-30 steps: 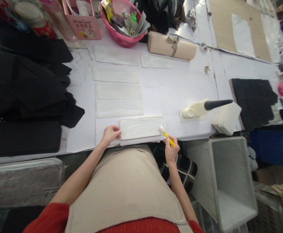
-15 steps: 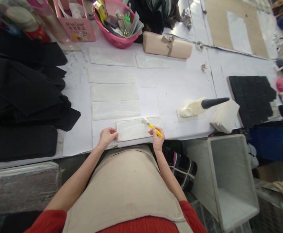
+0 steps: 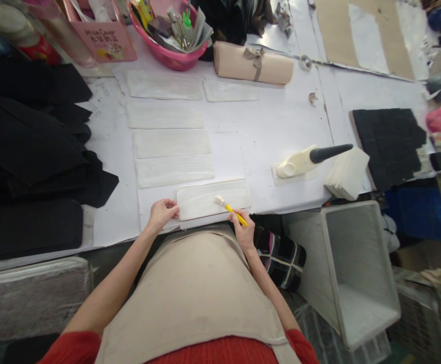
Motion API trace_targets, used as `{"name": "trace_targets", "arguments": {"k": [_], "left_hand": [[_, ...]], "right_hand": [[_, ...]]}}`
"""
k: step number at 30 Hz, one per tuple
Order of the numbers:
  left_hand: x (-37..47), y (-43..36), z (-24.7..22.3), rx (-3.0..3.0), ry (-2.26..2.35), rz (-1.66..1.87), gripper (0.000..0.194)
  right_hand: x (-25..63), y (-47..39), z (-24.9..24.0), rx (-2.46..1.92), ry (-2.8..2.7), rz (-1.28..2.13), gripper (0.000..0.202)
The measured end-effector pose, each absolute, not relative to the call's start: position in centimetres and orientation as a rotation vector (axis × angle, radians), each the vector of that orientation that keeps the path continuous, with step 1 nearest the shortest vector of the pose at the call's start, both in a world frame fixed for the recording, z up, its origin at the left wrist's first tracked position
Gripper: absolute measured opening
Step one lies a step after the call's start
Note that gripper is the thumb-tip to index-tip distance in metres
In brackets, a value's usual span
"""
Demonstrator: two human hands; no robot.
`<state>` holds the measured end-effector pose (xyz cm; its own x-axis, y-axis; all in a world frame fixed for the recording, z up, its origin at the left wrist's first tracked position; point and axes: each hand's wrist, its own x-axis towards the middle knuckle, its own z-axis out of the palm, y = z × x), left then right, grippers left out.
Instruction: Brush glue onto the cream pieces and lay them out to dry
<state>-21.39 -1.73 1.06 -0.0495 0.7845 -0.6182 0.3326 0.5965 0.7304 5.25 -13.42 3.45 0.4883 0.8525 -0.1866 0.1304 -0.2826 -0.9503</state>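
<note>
Since a second ago the yellow-handled brush point(image 3: 231, 210) has travelled leftward across the white rectangular strip point(image 3: 212, 198) lying at the near edge of the white paper-covered tabletop point(image 3: 281, 131), from its right end to a spot right of its middle. Right hand point(image 3: 244, 234) is closed around the brush handle, bristles touching the strip; left hand point(image 3: 162, 213) pins the strip's left end with curled fingertips, much as before. Streaks of wet white coating already show over most of this strip — how much of its near edge is left bare I cannot tell. Five coated white strips point(image 3: 173, 144) lie spread beyond it, apparently finished. A stack of plain white pieces point(image 3: 347, 174) sits well to the right, beside the cream glue bottle with a black nozzle point(image 3: 311, 157) — so more seems left to coat.
</note>
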Motion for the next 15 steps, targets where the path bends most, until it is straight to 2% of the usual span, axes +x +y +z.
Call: {"name": "trace_targets", "arguments": {"k": [5,7,11,15], "left_hand": [[-21.3,-1.7,1.2,0.943,1.632,0.474,0.020],[-21.3,-1.7,1.3,0.944,1.624,0.476,0.020],[-21.4,-1.8,1.6,0.938,1.616,0.497,0.020],[-21.4,-1.8,1.7,0.954,1.595,0.499,0.020]], "right_hand": [[9.5,-14.8,4.2,-1.928,-0.698,0.451,0.026],[9.5,-15.4,4.8,-1.931,-0.785,0.465,0.026],[7.7,-16.5,5.1,-1.871,-0.978,0.726,0.025],[8.2,-17.0,4.8,-1.969,-0.801,0.468,0.028]]}}
